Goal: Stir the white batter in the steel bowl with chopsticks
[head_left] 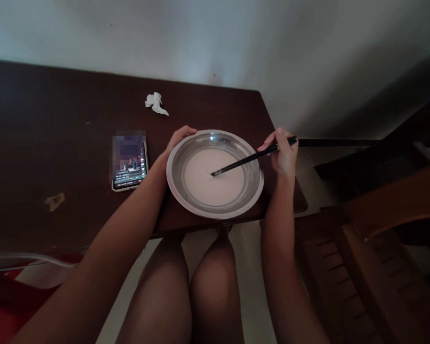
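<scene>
One left hand (178, 138) grips one metal bowl (215, 213); one right hand (284, 150) pinches black chopsticks (251, 158).

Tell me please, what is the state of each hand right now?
Left hand: against the rim of the metal bowl, partly hidden; grip cannot be told.
Right hand: closed, holding dark chopsticks over the pale liquid.

**1 camera is looking down from my head**

I am wearing it, so it is facing forward and steeply down over my knees (215, 279). It is viewing closely from above, placing the metal bowl (217, 213) near the middle. It is cutting off my forearms (129, 229) at the lower edge, and taking in the table (64, 138) on the left and the wall (208, 38) across the top.
</scene>
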The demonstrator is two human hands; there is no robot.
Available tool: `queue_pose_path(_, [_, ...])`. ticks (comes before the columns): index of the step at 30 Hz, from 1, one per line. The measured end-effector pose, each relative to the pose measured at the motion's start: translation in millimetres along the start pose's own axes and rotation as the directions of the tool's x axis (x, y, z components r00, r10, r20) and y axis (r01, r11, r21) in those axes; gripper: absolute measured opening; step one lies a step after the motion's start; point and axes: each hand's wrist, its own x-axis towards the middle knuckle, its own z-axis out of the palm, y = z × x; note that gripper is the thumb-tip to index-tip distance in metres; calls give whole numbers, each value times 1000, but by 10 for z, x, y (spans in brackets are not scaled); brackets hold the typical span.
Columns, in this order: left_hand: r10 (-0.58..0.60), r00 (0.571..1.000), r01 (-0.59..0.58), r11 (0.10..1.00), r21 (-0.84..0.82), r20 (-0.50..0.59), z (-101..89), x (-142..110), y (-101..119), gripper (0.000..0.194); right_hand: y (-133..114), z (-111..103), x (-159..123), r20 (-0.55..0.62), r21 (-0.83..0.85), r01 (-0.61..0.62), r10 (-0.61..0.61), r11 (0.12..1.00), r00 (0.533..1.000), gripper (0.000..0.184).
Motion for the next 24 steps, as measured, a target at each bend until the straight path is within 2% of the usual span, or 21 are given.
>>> queue_pose_path(4, [4,1000,-4,1000,12,23,-36,12,-31,24,-2,9,-12,127,-12,-22,23,1000,992,49])
queue_pose_path(7, [-2,1000,2,1000,21,22,-42,14,-23,20,-15,13,-10,55,-4,18,-18,1000,998,49])
queue_pose_path(10, [-11,1000,11,999,32,4,-26,19,0,25,-25,8,-11,-13,-16,-5,4,1000,1000,55])
queue_pose_path(15, [5,1000,-5,999,52,2,-15,23,6,26,-15,16,-16,112,-43,-53,58,998,992,52])
queue_pose_path(19, [-13,999,13,1000,-13,49,-17,-10,3,35,-9,15,0,-12,-37,-19,18,999,1000,54])
queue_pose_path(21, [-24,998,25,999,-30,56,-11,-31,10,37,-14,15,-3,-34,-32,-30,29,999,999,56])
queue_pose_path(24, [-43,998,45,998,-42,44,9,-58,24,42,-21,25,-16,80,-25,-50,52,998,995,53])
